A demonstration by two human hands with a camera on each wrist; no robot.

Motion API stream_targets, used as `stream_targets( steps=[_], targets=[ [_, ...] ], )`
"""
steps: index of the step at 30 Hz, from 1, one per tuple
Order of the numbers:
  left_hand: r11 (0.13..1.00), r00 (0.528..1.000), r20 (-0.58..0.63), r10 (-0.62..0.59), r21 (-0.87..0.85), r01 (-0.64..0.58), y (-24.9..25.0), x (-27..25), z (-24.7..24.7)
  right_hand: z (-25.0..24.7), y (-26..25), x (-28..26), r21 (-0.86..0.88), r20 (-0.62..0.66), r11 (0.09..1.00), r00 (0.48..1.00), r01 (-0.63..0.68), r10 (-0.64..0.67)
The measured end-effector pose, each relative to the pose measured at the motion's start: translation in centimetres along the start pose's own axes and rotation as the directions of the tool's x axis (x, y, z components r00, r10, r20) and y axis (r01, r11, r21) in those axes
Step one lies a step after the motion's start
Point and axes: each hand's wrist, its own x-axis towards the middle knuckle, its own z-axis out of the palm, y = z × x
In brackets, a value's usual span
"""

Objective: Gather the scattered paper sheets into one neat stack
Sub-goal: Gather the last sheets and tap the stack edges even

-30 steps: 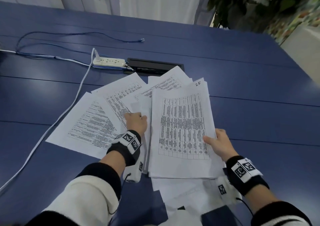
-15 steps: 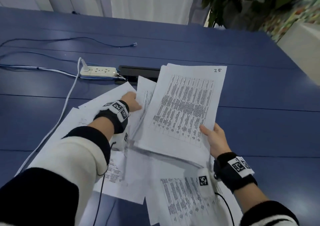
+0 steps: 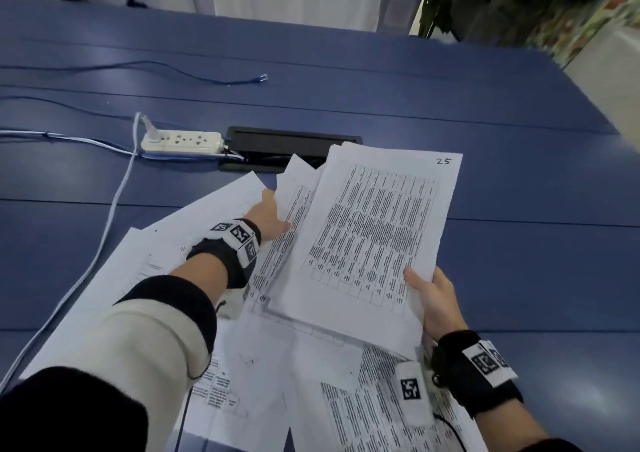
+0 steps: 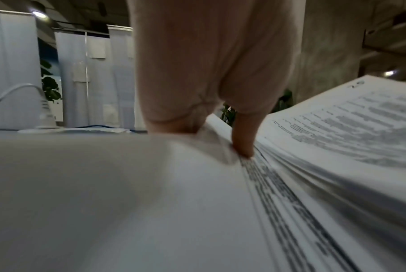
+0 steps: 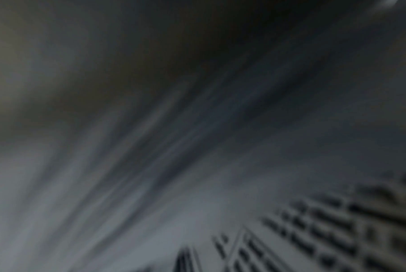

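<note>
My right hand (image 3: 433, 299) grips the near right corner of a thick stack of printed sheets (image 3: 374, 237), marked "25" on top and held tilted above the table. My left hand (image 3: 272, 214) reaches forward beside the stack's left edge. In the left wrist view, the left hand (image 4: 208, 136) pinches the edge of a loose sheet (image 4: 127, 184), with the fanned stack (image 4: 360, 128) to its right. More loose sheets (image 3: 166, 271) lie spread under my left arm, and others (image 3: 363, 417) lie below the stack. The right wrist view is blurred and shows only printed paper (image 5: 336, 220).
The blue table (image 3: 519, 209) carries a white power strip (image 3: 181, 141) with a white cable (image 3: 114, 209) running toward me. A black cable hatch (image 3: 294, 140) sits just beyond the papers. A thin blue cable (image 3: 207, 79) lies farther back, and a plant (image 3: 502, 1) stands at the far right.
My right hand lifted the stack marked 25 off the table and tilted it. My left hand moved forward from the near sheets and took hold of a farther sheet's edge.
</note>
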Motion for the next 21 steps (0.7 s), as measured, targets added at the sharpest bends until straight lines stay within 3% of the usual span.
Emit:
stream_targets(
  steps=[4, 9, 13, 16, 21],
  targets=[
    [0.981, 0.995, -0.089, -0.043, -0.19, 0.025, -1.4, -3.0, -0.1, -1.7, -0.7, -0.6, -0.004, -0.012, 1.0, 1.0, 0.007, -0.007],
    [0.955, 0.98, -0.12, -0.156, -0.272, 0.119, -3.3, -8.5, 2.7, -3.9, -0.5, -2.2, -0.004, 0.021, 1.0, 1.0, 0.009, -0.009],
    [0.917, 0.984, -0.017, -0.178, -0.366, 0.16, -4.0, -12.5, 6.1, -5.0, 0.7, -4.3, -0.139, 0.065, 0.99, 0.998, 0.024, -0.015],
    [0.951, 0.983, 0.056, -0.173, -0.249, 0.182, -3.9, -15.0, 7.5, -5.7, 1.4, -5.4, -0.232, 0.095, 0.972, 0.995, 0.035, -0.013],
    [0.988, 0.988, 0.045, -0.148, -0.035, 0.15, -5.1, -16.6, 7.4, -6.7, 1.5, -6.3, -0.327, 0.117, 0.944, 0.993, 0.049, -0.011]
  ],
)
